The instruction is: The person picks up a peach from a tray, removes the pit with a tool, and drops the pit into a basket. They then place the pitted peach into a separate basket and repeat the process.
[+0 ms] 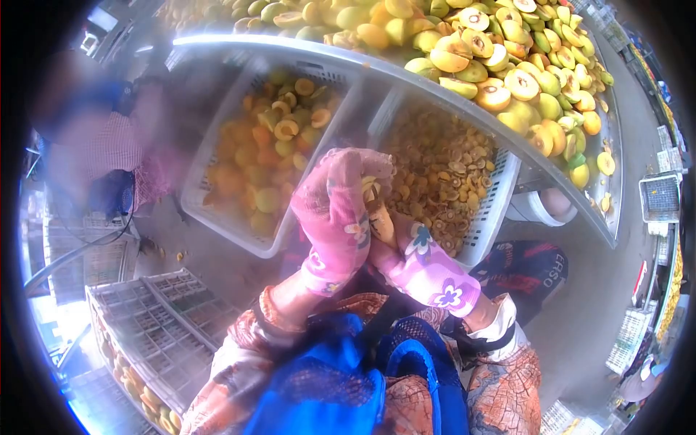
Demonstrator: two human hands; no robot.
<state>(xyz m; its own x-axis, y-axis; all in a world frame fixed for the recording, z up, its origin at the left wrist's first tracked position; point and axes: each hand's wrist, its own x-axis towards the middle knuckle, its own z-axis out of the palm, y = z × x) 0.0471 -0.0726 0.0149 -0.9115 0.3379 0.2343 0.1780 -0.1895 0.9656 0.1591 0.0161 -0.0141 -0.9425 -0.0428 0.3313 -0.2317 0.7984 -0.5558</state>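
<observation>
My left hand [337, 206], in a pink flowered glove, is closed with its fingers curled around a small yellowish fruit piece [371, 190], mostly hidden by the glove. Just below and to the right, my right hand [406, 257] in a matching glove is closed too, and the two hands meet. A narrow tan shape [382, 223] sticks up between them; I cannot tell whether it is a tool handle or a finger. Behind the hands stands a white crate [500, 185] of brown pits and scraps [438, 159]. Left of it, another white crate [199, 177] holds halved yellow fruit [254, 170].
A metal-edged table [406, 76] heaped with halved yellow-green fruit [522, 83] spans the far side. A white bucket [540, 206] sits under its right end. Stacked plastic crates [156, 319] stand at lower left. A blurred person [109, 145] is at the left.
</observation>
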